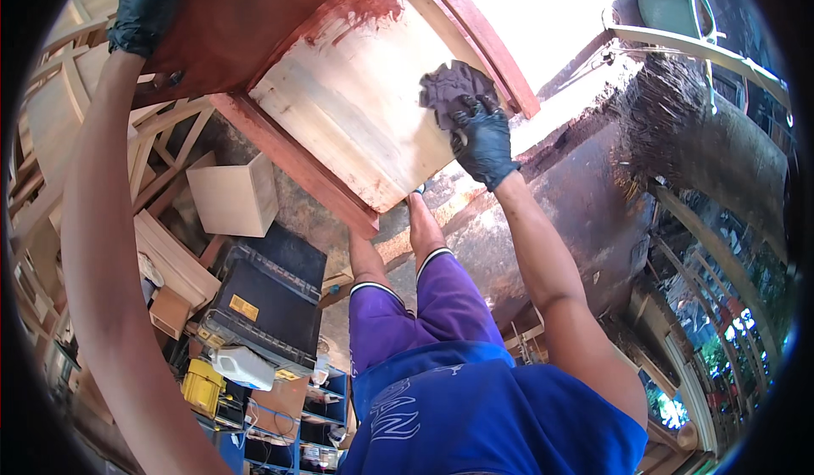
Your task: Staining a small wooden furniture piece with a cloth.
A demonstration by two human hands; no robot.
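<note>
In front of me is a wooden furniture piece with a pale, mostly bare board (356, 110) between two reddish-brown rails (297, 165). Wet-looking red stain smears the board's far end. My right hand (486, 144), in a black glove, is closed on a crumpled dark cloth (454, 93) and presses it to the board near the right rail. At the far left my left hand (146, 8), also black-gloved, grips the outer edge of a red-brown stained panel (246, 21) that adjoins the board. Some of its fingers are hidden.
Left of my legs lie a black tool case (263, 301), a pale wooden box (233, 193), a white jug (243, 366) and a yellow container (202, 388). Wooden frames (76, 93) crowd the far left. A green bucket (674, 10) stands at the upper right beside a thick trunk-like log (721, 148).
</note>
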